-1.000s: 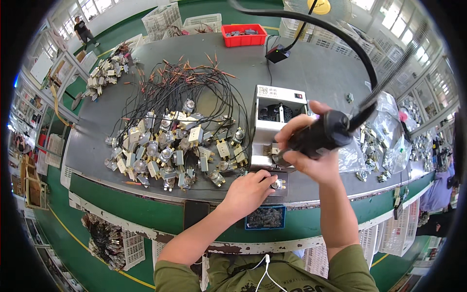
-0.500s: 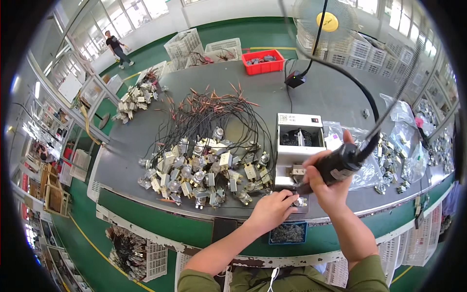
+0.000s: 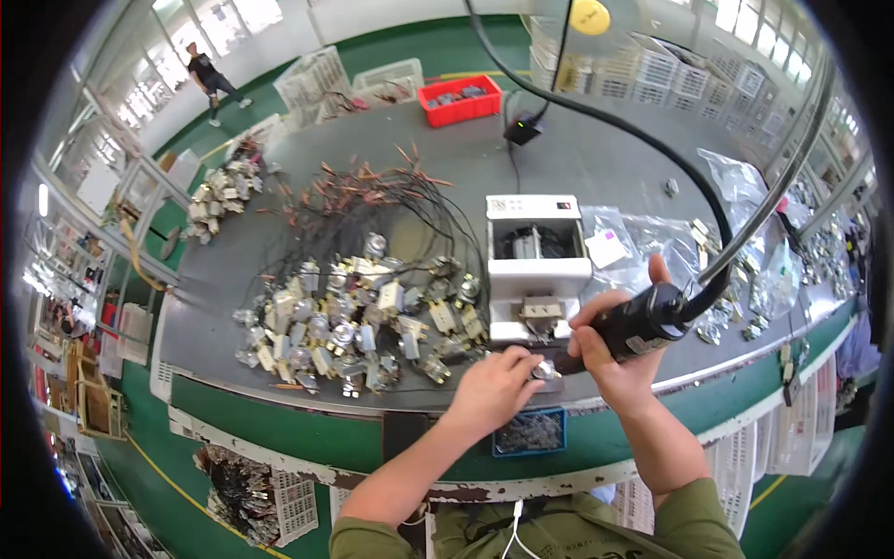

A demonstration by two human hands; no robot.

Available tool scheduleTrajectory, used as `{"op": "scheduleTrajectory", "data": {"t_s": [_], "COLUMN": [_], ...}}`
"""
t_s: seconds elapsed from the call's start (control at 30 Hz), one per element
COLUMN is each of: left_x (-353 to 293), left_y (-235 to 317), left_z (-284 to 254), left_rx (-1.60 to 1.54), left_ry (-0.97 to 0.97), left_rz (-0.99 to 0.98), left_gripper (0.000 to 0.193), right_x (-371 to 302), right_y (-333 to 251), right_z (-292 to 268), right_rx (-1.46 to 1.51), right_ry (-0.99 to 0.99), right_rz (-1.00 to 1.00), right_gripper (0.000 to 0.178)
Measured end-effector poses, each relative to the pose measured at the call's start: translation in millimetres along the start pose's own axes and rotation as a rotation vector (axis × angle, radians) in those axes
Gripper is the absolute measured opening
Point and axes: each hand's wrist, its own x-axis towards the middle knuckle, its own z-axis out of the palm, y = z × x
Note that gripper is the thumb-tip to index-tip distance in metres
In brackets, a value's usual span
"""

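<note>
My right hand (image 3: pixel 622 359) is wrapped round a black electric screwdriver (image 3: pixel 643 321), which lies tilted with its front end pointing left. That end comes down close beside a small part with a shiny round metal end (image 3: pixel 544 370). My left hand (image 3: pixel 495 387) pinches this part at the table's front edge; its fingers cover most of it. Whether the screwdriver's tip touches the part I cannot tell. Just behind stands a white screw feeder (image 3: pixel 538 270) with an open top. A blue tray (image 3: pixel 529 451) of small dark screws sits below my left hand.
A heap of cream-and-metal parts (image 3: pixel 345 326) with black wires and copper-coloured ends (image 3: pixel 372 186) spreads to the left. Clear plastic bags (image 3: pixel 652 247) and more metal parts lie right. A red bin (image 3: pixel 459 101) stands at the back. The screwdriver's black cable (image 3: pixel 643 135) arches overhead.
The whole view has shifted, so the table sits further left in it. Relative to the screw feeder, the screwdriver has moved a little to the right. Both hands keep their holds.
</note>
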Motion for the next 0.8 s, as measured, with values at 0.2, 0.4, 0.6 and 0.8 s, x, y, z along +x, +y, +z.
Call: {"op": "scheduleTrajectory", "data": {"t_s": [0.2,0.4,0.6,0.8], "left_x": [1.9,-0.3,0.2,-0.8], "left_y": [-2.9,-2.3,-2.2,-3.9], "left_z": [3.2,5.8,5.5,1.3], "left_rx": [-0.014,-0.009,0.003,-0.02], "left_ry": [-0.021,-0.027,-0.015,-0.041], "left_rz": [-0.009,-0.03,-0.019,-0.003], "left_gripper": [0.036,0.034,0.034,0.035], "right_x": [0.0,-7.4,-6.5,-4.8], "right_y": [10.9,7.3,18.1,20.0], "right_z": [-3.4,2.5,-5.2,-2.8], "right_rx": [-0.062,0.065,-0.104,-0.101], "right_ry": [-0.064,0.026,-0.116,-0.137], "right_rz": [-0.115,0.005,-0.12,-0.11], "right_gripper": [0.104,0.101,0.103,0.101]}}
